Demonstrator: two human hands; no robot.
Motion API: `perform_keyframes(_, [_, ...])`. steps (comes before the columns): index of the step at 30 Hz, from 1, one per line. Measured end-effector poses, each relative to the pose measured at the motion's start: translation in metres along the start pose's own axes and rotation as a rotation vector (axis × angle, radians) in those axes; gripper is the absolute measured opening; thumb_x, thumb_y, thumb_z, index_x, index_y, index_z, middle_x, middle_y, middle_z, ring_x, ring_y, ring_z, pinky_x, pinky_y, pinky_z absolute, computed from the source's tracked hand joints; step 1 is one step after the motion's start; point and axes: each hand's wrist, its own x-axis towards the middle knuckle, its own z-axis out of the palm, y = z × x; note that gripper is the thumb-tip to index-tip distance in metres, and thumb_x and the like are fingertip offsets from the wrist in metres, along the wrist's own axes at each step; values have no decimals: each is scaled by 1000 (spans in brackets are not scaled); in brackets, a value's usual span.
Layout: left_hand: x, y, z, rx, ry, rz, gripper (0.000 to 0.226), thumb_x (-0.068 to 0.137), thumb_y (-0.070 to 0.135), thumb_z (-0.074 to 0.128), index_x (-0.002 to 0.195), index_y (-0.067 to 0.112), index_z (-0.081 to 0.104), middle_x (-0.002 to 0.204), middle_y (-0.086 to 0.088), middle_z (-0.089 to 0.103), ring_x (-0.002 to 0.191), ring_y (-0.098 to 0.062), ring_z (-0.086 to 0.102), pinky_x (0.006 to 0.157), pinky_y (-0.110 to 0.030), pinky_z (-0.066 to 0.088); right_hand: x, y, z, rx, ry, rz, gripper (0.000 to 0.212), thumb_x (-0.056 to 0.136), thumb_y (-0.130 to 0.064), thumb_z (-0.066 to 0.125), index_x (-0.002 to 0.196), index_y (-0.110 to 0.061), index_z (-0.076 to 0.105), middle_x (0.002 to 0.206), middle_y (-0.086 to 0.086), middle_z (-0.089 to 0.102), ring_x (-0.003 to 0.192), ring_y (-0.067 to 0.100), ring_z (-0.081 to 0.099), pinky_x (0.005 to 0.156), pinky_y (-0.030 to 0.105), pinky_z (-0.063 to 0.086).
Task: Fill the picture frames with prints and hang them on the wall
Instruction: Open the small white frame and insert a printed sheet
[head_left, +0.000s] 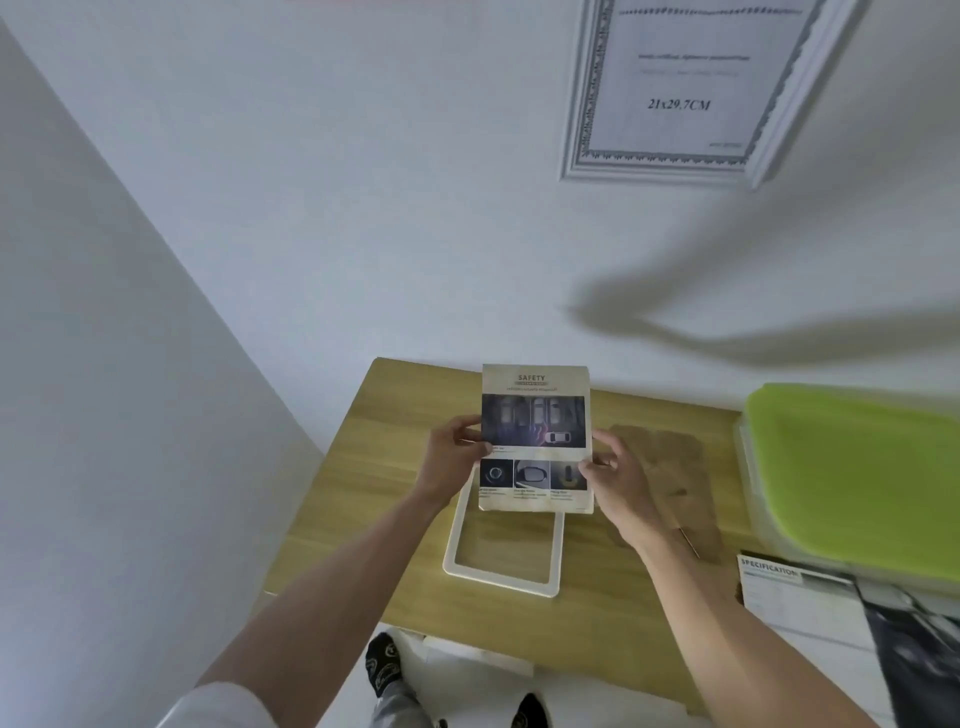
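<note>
A print headed "SAFETY" (535, 415), with car photos on it, is held up above the wooden table (395, 519). My left hand (449, 457) pinches its left edge and my right hand (618, 473) pinches its right edge. Below the print a white picture frame (452, 545) lies flat on the table, its upper part hidden by the sheet. The brown backing board (670, 467) lies on the table to the right of the frame. A white framed sheet marked "21x29.7CM" (680, 88) hangs on the wall at the upper right.
A clear bin with a green lid (862, 478) stands at the table's right. A "SPECIFICATION" leaflet (795, 592) and a dark print (914, 649) lie at the lower right. The table meets the white wall at the back. My feet (384, 665) show below the table's near edge.
</note>
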Motion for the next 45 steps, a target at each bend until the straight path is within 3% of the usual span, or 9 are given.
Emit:
perform_keyframes(4, [0,-15,0,207,-61,-40,43,86,1,64,125,17,66,91,-1,71,83,-13,69,61,-22,53,-12,23,9,-209,-41,16,44,93,-17,68,135,-18,53,104,-6,64,88,2,62,68,13,46])
perform_keyframes(8, [-4,-36,-2,406,-81,-52,47,86,-1,62,129,16,62,85,-3,67,71,-6,63,51,-11,43,-24,39,22,-373,-117,50,45,92,-15,69,134,-13,52,98,-5,65,78,3,61,65,14,46])
perform_keyframes(11, [-10,-54,-1,561,-98,-35,44,85,-1,61,127,12,64,89,-3,64,80,-15,60,58,-15,42,-28,49,29,-463,-133,48,51,88,-12,72,135,-12,53,92,-4,63,78,5,60,65,14,44])
perform_keyframes(14, [-9,-70,-1,686,-113,-3,38,84,2,62,120,14,67,92,-2,55,84,-18,54,64,-20,38,-30,54,36,-525,-149,21,55,87,-11,73,137,-12,52,90,-6,62,83,10,61,77,25,52])
perform_keyframes(17, [-7,-80,-3,751,-120,3,31,85,9,62,115,15,67,97,-2,51,86,-20,53,74,-31,47,-30,58,40,-616,-164,17,57,90,-20,71,143,-17,49,121,3,60,114,19,58,100,33,48])
perform_keyframes(20, [-4,-88,-5,784,-154,-8,27,85,13,64,112,11,65,105,-4,50,93,-25,54,84,-43,52,-31,57,43,-672,-190,53,62,94,-27,67,150,-21,41,145,8,47,132,22,49,107,35,41])
perform_keyframes(29, [1,-98,-15,806,-258,38,22,83,17,59,104,10,60,98,-2,47,90,-26,56,80,-40,52,-35,57,50,-644,-173,68,65,92,-21,67,150,-19,38,147,7,45,136,22,45,111,35,36])
perform_keyframes(35, [4,-103,-19,814,-327,64,59,91,24,61,146,15,42,104,2,40,97,-22,51,89,-37,49,-37,56,53,-642,-151,51,62,93,-18,66,149,-18,39,145,7,46,135,22,45,110,33,37])
perform_keyframes(45, [5,-104,-16,774,-292,76,41,90,25,58,129,12,59,99,1,42,89,-19,49,85,-34,48,-36,60,53,-633,-145,59,63,92,-18,67,149,-19,40,146,7,46,136,22,45,111,36,37])
